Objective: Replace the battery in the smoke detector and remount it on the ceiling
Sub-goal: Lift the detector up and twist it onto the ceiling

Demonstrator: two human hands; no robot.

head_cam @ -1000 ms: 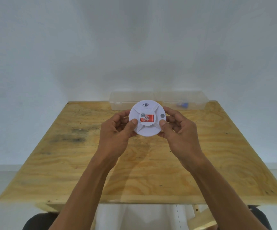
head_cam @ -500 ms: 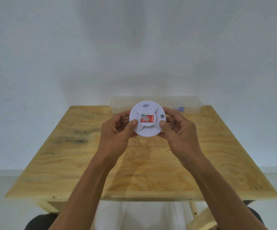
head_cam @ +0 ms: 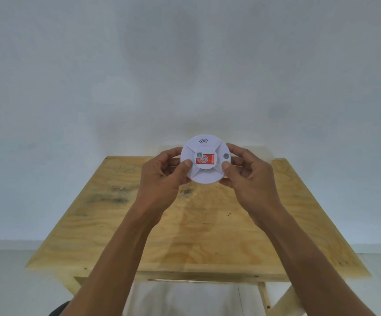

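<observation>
The smoke detector (head_cam: 205, 158) was held in the air above the far edge of the bench (head_cam: 198, 226), its face with the red label (head_cam: 205, 159) turned toward the camera; the left hand (head_cam: 162, 176) gripped its left rim, thumb curled onto the face and fingers wrapped behind; the right hand (head_cam: 247, 173) gripped the right rim the same way, thumb pressed just below the grey button (head_cam: 226, 156); neither hand was open, and both were closed round the disc. It looked like a light, rigid plastic shell, smooth enough to slip under a loose pinch; the rim seemed the sound place to take it, with opposing hands for twisting; the button and label were best left unpressed. A clear box at the far edge was blurred and mostly hidden.
</observation>
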